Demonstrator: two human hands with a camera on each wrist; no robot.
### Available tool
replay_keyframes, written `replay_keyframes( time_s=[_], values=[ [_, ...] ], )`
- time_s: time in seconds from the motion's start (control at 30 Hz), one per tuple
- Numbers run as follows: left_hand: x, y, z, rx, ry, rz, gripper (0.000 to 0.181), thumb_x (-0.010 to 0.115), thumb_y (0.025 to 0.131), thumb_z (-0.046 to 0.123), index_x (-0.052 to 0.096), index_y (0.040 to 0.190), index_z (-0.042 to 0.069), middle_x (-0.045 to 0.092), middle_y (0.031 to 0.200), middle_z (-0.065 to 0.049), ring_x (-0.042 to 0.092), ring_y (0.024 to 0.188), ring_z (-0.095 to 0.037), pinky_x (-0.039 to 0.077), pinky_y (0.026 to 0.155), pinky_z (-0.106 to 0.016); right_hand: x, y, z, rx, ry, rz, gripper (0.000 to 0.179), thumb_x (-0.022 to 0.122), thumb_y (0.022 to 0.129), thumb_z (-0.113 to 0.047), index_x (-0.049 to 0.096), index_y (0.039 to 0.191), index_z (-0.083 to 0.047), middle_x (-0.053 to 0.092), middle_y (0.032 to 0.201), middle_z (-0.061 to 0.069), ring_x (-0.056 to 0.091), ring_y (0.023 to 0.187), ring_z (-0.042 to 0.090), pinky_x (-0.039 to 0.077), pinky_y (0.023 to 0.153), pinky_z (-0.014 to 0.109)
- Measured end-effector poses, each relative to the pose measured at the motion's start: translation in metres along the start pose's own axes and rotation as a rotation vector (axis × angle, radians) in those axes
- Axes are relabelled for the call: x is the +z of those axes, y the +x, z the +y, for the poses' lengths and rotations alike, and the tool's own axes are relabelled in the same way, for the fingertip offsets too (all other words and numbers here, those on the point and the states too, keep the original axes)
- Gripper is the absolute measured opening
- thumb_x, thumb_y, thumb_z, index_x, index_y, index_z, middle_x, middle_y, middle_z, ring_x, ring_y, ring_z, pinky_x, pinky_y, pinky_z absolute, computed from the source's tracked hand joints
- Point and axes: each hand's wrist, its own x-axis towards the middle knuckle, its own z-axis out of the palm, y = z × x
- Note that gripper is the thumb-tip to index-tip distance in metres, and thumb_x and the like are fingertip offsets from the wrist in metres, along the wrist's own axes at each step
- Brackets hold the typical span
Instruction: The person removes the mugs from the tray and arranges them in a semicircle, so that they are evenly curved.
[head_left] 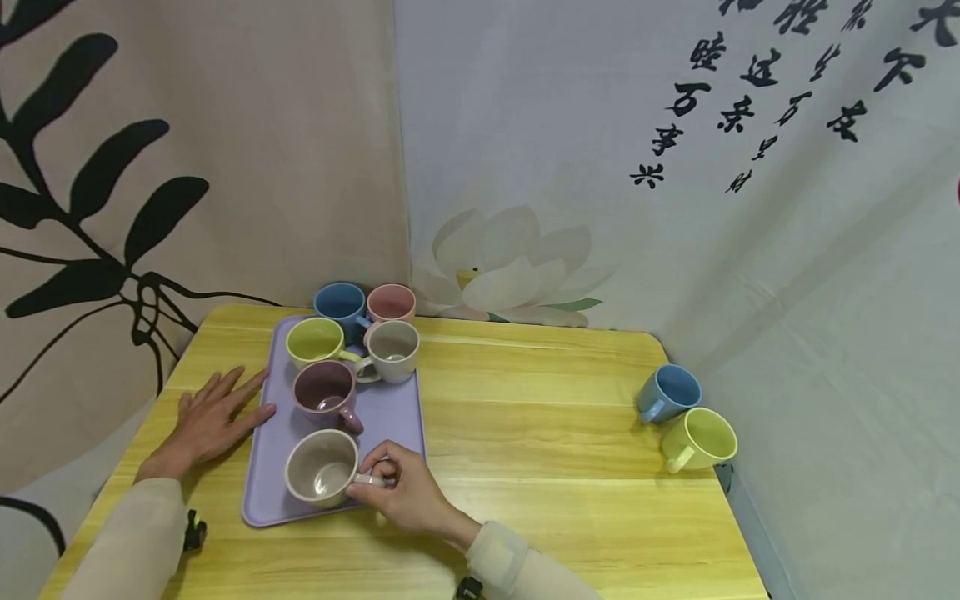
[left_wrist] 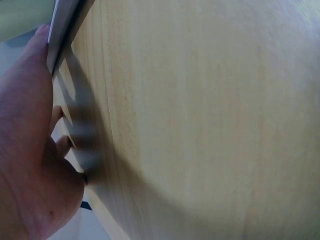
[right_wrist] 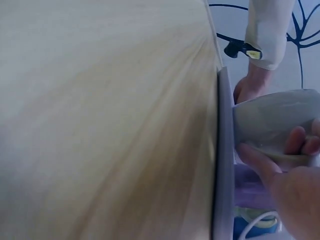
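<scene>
Two cloth hangings cover the wall where I stand: on the right a white hanging point(head_left: 540, 108) with slanting columns of black Chinese characters point(head_left: 683, 99), on the left a beige hanging point(head_left: 300, 167) printed with dark leaves point(head_left: 97, 287). The leftmost column of writing ends, as I read it, "万事兴". A pale lotus point(head_left: 517, 258) is printed low on the white cloth.

In front is a wood-grain table point(head_left: 540, 417), with a lilac tray point(head_left: 390, 417) on its left half. The person's left hand point(head_left: 210, 425) lies palm down, fingers straight and spread, thumb at the tray's left edge. The right hand point(head_left: 405, 492) pinches the handle of a cream mug point(head_left: 322, 471) at the tray's near end; I cannot tell whether its base touches the tray.

Beyond it stand a mauve mug point(head_left: 322, 392), then a lime-green mug point(head_left: 313, 340) left of an off-white mug point(head_left: 393, 352), and farthest a blue mug point(head_left: 339, 302) left of a pink mug point(head_left: 391, 302). At the table's right edge, a second blue mug point(head_left: 669, 392) and, nearer, a second lime-green mug point(head_left: 700, 437) stand close together.
</scene>
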Motion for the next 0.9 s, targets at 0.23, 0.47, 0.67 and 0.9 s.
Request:
replay_keyframes(
  time_s=[0.23, 0.47, 0.67, 0.9],
  values=[
    [0.000, 0.000, -0.001, -0.002, 0.005, -0.001, 0.086, 0.052, 0.113, 0.067, 0.022, 0.182, 0.024, 0.015, 0.183, -0.039, 0.007, 0.166, -0.074, 0.003, 0.120, -0.099, -0.015, -0.012, -0.006, -0.024, -0.005, 0.012, 0.026, 0.084, 0.099, -0.001, 0.063, 0.113, 0.005, 0.057, 0.073, 0.032, 0.046, 0.062, -0.010, 0.035, 0.059, 0.009],
    [0.002, 0.001, -0.002, -0.016, -0.006, -0.009, 0.088, 0.052, 0.113, 0.069, 0.022, 0.182, 0.024, 0.013, 0.184, -0.039, 0.005, 0.166, -0.074, 0.000, 0.121, -0.098, -0.030, -0.026, -0.014, -0.017, -0.008, 0.017, 0.027, 0.084, 0.098, -0.001, 0.063, 0.112, 0.006, 0.059, 0.076, 0.038, 0.049, 0.066, -0.011, 0.038, 0.061, 0.008],
    [0.003, 0.000, -0.003, -0.010, -0.006, 0.002, 0.087, 0.052, 0.113, 0.068, 0.023, 0.181, 0.024, 0.014, 0.183, -0.040, 0.007, 0.166, -0.074, 0.002, 0.121, -0.098, -0.045, -0.037, -0.018, -0.050, 0.002, 0.037, 0.026, 0.083, 0.097, 0.003, 0.063, 0.112, 0.008, 0.061, 0.077, 0.038, 0.053, 0.070, -0.009, 0.042, 0.063, 0.008],
    [0.002, 0.001, -0.002, -0.009, -0.008, -0.002, 0.088, 0.053, 0.113, 0.068, 0.023, 0.182, 0.023, 0.014, 0.184, -0.039, 0.005, 0.167, -0.073, 0.000, 0.123, -0.097, -0.064, -0.046, -0.023, -0.030, 0.013, 0.088, 0.027, 0.083, 0.098, 0.002, 0.062, 0.114, 0.009, 0.072, 0.089, 0.042, 0.066, 0.073, -0.005, 0.054, 0.066, 0.011]
  ],
)
